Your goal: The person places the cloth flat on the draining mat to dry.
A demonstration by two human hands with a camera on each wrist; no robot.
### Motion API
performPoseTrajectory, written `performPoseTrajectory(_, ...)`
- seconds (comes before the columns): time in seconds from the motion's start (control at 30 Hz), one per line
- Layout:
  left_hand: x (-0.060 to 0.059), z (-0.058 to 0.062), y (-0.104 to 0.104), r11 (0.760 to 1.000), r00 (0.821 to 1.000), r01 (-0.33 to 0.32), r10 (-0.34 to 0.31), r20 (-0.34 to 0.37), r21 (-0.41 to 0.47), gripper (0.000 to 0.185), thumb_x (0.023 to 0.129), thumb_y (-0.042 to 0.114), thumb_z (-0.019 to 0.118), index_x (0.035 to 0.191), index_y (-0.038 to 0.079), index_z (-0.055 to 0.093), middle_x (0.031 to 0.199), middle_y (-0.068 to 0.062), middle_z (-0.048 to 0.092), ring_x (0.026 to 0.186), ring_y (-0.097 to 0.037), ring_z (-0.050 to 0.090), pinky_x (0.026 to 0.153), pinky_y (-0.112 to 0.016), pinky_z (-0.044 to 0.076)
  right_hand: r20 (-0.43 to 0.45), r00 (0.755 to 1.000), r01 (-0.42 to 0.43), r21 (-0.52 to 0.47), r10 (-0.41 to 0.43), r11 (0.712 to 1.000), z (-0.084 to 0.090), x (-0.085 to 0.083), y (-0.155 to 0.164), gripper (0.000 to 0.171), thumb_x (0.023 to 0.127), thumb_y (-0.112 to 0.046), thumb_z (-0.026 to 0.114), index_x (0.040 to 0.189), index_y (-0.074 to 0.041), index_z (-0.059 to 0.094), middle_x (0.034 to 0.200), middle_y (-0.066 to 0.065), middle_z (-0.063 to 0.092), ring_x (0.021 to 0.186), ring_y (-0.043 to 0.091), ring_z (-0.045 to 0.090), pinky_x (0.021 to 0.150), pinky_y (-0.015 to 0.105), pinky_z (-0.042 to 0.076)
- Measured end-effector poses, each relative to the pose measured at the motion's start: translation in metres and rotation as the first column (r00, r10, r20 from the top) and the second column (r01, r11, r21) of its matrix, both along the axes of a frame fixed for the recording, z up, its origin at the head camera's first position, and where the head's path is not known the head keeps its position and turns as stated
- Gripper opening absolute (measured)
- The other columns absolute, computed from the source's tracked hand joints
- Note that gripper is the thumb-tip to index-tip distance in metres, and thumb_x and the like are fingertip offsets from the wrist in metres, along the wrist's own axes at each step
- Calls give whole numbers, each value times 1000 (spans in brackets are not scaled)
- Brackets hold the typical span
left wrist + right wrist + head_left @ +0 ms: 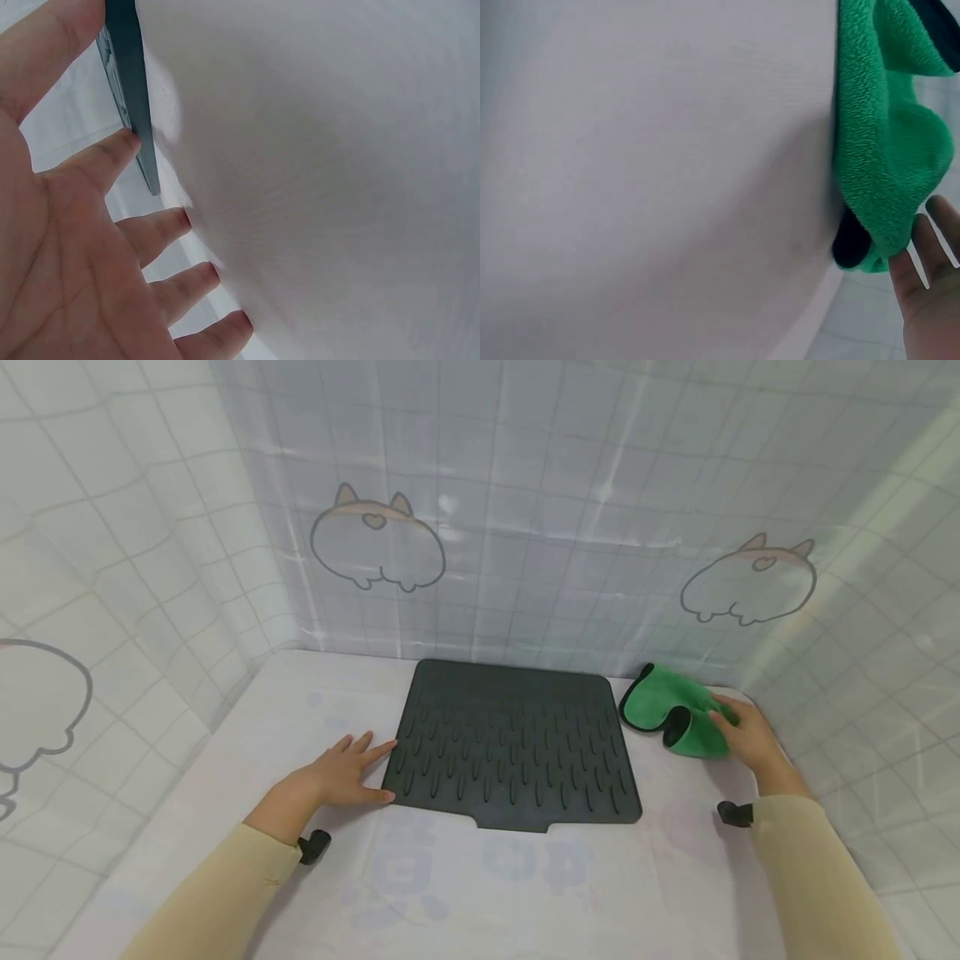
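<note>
A dark grey ribbed mat (517,743) lies flat on the white table (525,885). My left hand (341,772) rests flat on the table at the mat's left edge, fingers straight, forefinger and thumb touching that edge. The left wrist view shows the open palm (82,247) against the mat's thin edge (131,82). A crumpled green cloth (663,710) with a dark border lies just right of the mat's far right corner. My right hand (746,731) lies on the cloth's right side, and in the right wrist view its straight fingers (930,277) touch the green cloth (885,150).
A translucent checked curtain (525,527) with cartoon animal prints walls in the table at the back and on both sides. The right wall stands close behind the cloth. Bare tabletop lies in front of the mat.
</note>
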State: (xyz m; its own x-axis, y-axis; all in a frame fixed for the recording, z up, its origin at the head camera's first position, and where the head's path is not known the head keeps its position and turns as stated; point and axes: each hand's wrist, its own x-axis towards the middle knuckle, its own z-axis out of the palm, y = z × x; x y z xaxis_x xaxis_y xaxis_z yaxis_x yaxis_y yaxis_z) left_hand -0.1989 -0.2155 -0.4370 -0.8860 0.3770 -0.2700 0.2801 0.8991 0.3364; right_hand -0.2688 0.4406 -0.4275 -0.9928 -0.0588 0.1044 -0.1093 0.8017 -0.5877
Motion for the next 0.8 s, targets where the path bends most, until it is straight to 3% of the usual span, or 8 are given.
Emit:
performPoseTrajectory(0.27, 2, 2, 1, 1000, 1000, -2, 2, 9, 4, 94, 85, 61, 71, 157, 13, 34, 158, -35, 19, 140, -65, 15, 107, -76, 20, 98, 993, 68, -31, -65, 997, -12, -6, 3, 58, 109, -33, 42, 152, 4, 34, 148, 43, 29, 134, 60, 29, 104, 70, 31)
performPoseTrajectory(0.5, 2, 2, 1, 1000, 1000, -4, 4, 0, -12, 94, 84, 61, 71, 157, 13, 34, 158, -34, 20, 140, -64, 15, 107, -76, 20, 43, 988, 149, -49, -147, 988, -14, -2, 1, 56, 106, -35, 51, 145, 5, 46, 141, 38, 43, 127, 53, 43, 99, 62, 41)
performPoseTrajectory(0.8, 3, 2, 1, 1000, 1000, -3, 3, -5, -9, 94, 84, 60, 72, 156, 13, 35, 158, -35, 20, 139, -65, 16, 106, -76, 21, 9, 980, 198, -44, -197, 979, -11, 0, -6, 48, 106, -32, 53, 135, 7, 57, 133, 34, 54, 122, 49, 51, 95, 56, 47)
